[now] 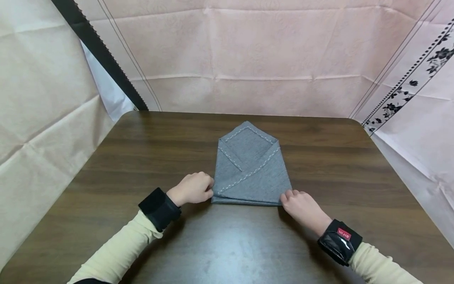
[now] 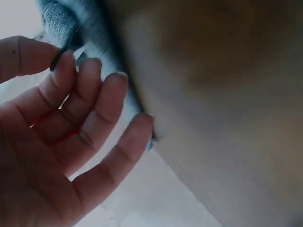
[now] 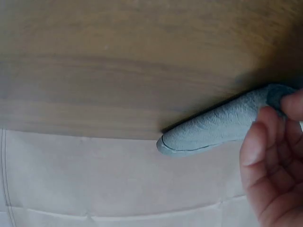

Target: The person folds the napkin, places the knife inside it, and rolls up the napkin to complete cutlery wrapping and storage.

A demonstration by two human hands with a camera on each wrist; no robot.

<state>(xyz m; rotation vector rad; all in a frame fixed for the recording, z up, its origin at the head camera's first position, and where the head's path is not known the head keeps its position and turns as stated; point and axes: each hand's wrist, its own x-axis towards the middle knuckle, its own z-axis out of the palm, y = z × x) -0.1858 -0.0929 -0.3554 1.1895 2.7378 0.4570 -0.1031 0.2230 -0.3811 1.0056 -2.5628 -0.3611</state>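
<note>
A grey-blue folded cloth (image 1: 252,169) with white dashed stitching lies on the table, pointed at its far end and straight along the near edge. At its near left corner my left hand (image 1: 194,187) pinches the fabric; in the left wrist view the thumb and index finger meet on a thin dark edge of the cloth (image 2: 102,35), the other fingers loosely bent. My right hand (image 1: 303,209) holds the near right corner. From the right wrist view, its thumb and fingertips grip the end of the cloth (image 3: 213,123), whose folded side runs away from the hand.
The brown wood-grain table (image 1: 159,150) has rounded far corners. Behind it hangs a creased pale pink sheet (image 1: 262,47), with a black strip (image 1: 103,51) at left and a floral border (image 1: 400,94) at right. Black bands (image 1: 160,209) wrap both wrists.
</note>
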